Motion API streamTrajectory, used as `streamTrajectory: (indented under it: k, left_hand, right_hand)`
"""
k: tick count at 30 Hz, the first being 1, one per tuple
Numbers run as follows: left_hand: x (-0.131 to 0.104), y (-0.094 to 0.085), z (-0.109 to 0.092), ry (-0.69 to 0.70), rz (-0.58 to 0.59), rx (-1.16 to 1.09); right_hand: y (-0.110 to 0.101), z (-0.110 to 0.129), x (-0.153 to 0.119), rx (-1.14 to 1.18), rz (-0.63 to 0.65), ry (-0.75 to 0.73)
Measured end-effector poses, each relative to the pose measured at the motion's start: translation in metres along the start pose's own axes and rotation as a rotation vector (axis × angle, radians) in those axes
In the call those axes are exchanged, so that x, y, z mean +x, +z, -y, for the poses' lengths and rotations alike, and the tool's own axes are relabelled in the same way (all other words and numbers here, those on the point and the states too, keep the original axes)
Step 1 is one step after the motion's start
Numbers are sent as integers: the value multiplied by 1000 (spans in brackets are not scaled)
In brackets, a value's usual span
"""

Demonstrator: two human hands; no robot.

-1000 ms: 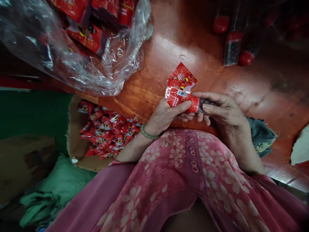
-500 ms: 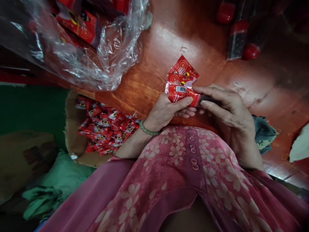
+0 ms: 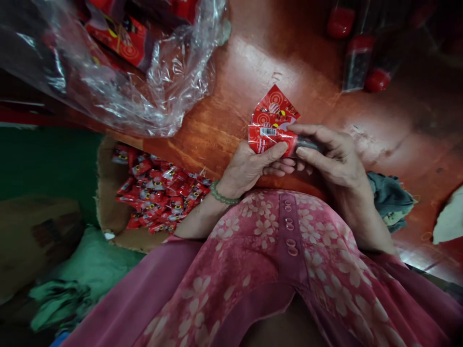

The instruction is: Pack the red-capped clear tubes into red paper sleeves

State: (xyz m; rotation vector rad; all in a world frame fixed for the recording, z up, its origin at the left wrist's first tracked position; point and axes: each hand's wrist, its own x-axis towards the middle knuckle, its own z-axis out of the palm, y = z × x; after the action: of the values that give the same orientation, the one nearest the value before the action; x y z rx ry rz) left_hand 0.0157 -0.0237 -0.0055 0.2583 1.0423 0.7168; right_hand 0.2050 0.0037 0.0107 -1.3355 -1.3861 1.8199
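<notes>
My left hand [image 3: 249, 161], with a green bead bracelet at the wrist, pinches several red printed packets [image 3: 275, 107] fanned out over the table. Its thumb presses on the front packet, which has a barcode. From the right, my right hand [image 3: 334, 154] grips a dark, clear-walled container [image 3: 307, 143] between thumb and fingers. The container's left end meets the open side of the front packet; a reddish part shows there, and how far it sits inside I cannot tell. Part of the container is hidden by my right fingers.
A clear plastic bag [image 3: 162, 113] with more red packets lies at the upper left. Below it, a cardboard box [image 3: 112, 226] holds many filled red packets. Dark containers with red caps [image 3: 340, 21] lie at the upper right. A bluish cloth [image 3: 388, 197] is beside my right forearm.
My right hand has shifted slightly left with the container, closer to my left hand. The front packet now lies more level, its barcode a little farther left.
</notes>
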Motion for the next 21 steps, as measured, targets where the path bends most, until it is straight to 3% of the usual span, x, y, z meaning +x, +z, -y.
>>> streamTrajectory:
  k: [6, 13, 17, 21]
  left_hand:
    - [-1, -1, 2, 57, -34, 31]
    - [0, 5, 16, 394, -86, 7]
    - [4, 19, 9, 399, -46, 1]
    - [5, 26, -1, 433, -84, -81]
  right_hand:
    - [10, -8, -2, 104, -101, 29]
    - [21, -14, 7, 274, -162, -66]
    - [33, -5, 12, 340, -160, -125]
    - [33, 3, 10, 341, -129, -155]
